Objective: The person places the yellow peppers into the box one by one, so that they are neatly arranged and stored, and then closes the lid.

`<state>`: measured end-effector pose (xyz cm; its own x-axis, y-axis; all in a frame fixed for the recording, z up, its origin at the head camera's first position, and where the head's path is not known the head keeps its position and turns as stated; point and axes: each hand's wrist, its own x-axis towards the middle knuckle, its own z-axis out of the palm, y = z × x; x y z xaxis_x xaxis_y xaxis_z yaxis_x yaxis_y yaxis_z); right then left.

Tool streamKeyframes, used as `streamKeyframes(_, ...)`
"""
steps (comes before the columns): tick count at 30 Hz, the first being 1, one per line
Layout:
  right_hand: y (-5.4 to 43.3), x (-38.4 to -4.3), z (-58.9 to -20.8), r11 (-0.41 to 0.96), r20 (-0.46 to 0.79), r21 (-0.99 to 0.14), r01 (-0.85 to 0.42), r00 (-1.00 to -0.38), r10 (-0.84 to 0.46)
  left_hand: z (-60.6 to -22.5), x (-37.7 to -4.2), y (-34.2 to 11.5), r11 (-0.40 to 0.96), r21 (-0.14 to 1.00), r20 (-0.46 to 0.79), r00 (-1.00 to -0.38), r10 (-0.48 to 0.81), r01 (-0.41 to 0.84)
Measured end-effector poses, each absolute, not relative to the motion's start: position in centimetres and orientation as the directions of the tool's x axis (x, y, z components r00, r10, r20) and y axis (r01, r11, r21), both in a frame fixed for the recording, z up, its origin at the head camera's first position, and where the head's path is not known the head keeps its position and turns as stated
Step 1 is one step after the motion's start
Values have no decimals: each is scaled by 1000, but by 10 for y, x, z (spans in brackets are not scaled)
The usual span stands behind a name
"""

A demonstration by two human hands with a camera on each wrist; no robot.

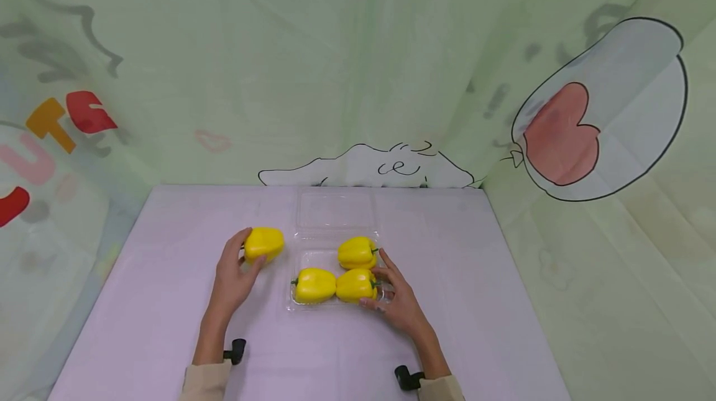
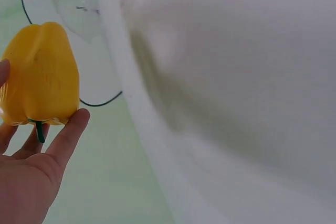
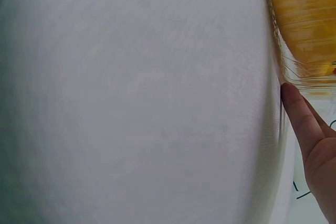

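My left hand (image 1: 233, 276) grips a yellow bell pepper (image 1: 265, 243) by its stem end, left of a clear plastic clamshell container (image 1: 291, 308). In the left wrist view the pepper (image 2: 44, 74) has its green stem pointing toward the palm. Three more peppers are in the container: one at front left (image 1: 315, 285), one at front right (image 1: 356, 285) and one at back right (image 1: 358, 253). With fingers spread, my right hand (image 1: 399, 301) rests against the container's right side. Its thumb (image 3: 299, 114) touches the container's corner in the right wrist view.
The container's clear lid (image 1: 335, 211) lies folded back toward the rear wall. A pale lilac cloth (image 1: 447, 252) covers the table. Printed green sheets (image 1: 313, 78) rise behind and at both sides. A black wrist mount (image 1: 237, 351) shows below my left hand.
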<state>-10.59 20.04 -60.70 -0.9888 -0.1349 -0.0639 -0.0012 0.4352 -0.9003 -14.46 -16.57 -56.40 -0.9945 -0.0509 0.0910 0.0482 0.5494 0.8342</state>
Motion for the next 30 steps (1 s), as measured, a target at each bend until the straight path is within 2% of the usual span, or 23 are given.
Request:
streamKeyframes(7, 200, -105, -605, 435, -74, -900, 8, -988, -133, -546, -140, -150, 535, 837, 123, -992, 22, 116)
streamKeyframes(12, 200, -105, -607, 430, -65, -903, -1, -988, -138, -548, -141, -136, 524, 829, 173, -980, 93, 197)
streamKeyframes(30, 201, -105, -609, 440, -58, -898, -6, -990, -130, -564, -149, -104, 435, 864, 177, -961, 212, 255)
